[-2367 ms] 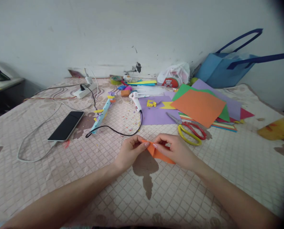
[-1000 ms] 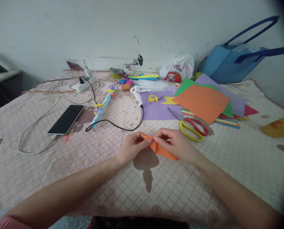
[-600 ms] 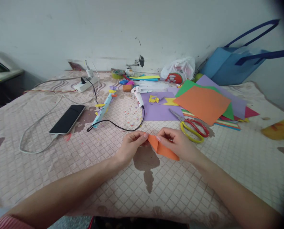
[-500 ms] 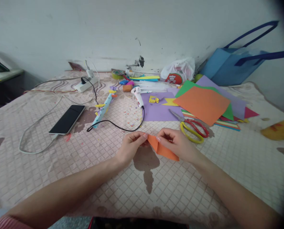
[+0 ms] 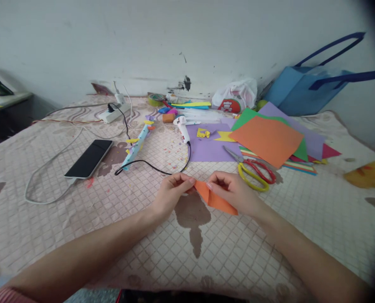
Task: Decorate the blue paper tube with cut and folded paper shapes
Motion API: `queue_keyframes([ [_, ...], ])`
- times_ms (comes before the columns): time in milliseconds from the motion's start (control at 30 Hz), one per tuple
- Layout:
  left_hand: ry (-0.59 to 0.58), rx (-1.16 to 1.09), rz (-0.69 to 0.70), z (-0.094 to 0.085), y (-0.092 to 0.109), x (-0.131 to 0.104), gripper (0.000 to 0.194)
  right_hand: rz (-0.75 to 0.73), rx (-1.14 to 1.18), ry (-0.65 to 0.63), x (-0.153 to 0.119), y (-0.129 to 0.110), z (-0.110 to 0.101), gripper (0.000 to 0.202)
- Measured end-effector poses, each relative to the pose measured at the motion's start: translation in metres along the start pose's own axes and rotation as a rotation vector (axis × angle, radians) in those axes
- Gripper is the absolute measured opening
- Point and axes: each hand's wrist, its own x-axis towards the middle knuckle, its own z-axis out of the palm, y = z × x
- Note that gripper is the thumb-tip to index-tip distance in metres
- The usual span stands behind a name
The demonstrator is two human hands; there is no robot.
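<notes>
A small folded piece of orange paper (image 5: 220, 203) is held between my two hands above the patterned tablecloth. My left hand (image 5: 174, 189) pinches its left tip between thumb and fingers. Higher on the piece, my right hand (image 5: 233, 191) grips the upper edge, with the thumb on the near face and a crease running down beside it. The right fingertips are partly hidden behind the paper. Just beyond my right hand lie scissors (image 5: 256, 171) with one red and one yellow handle, their blades pointing away to the left.
A white glue gun (image 5: 183, 129) and its black cord lie ahead, beside a purple sheet (image 5: 211, 151). Coloured sheets (image 5: 269, 141) are piled to the right. Leftward are a decorated blue strip (image 5: 135, 149), a phone (image 5: 89, 159) on a cable and a power strip (image 5: 113, 112).
The view has tilted very slightly. Both hands keep the same hold on the orange paper, whose lower right corner sits marginally lower.
</notes>
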Motion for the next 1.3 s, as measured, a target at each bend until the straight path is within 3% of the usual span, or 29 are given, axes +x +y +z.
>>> queue_keyframes([
  [300,-0.07,-0.126,-0.087,0.0009,0.0019,0.0027,0.043,-0.005,0.017,0.014,0.0008,0.0013,-0.0007,0.016],
  [567,-0.109,0.031,-0.112,0.0063,0.0044,-0.0057,0.026,-0.01,0.031,0.003,-0.0012,-0.0016,0.001,0.016],
  [933,-0.135,0.042,-0.101,0.0043,0.0026,-0.0051,0.026,-0.006,0.034,0.005,-0.0009,-0.0019,0.0023,0.017],
  [1300,-0.027,-0.06,-0.066,0.0011,0.003,-0.0011,0.02,0.023,0.046,-0.012,-0.0011,-0.0001,0.0025,0.017],
])
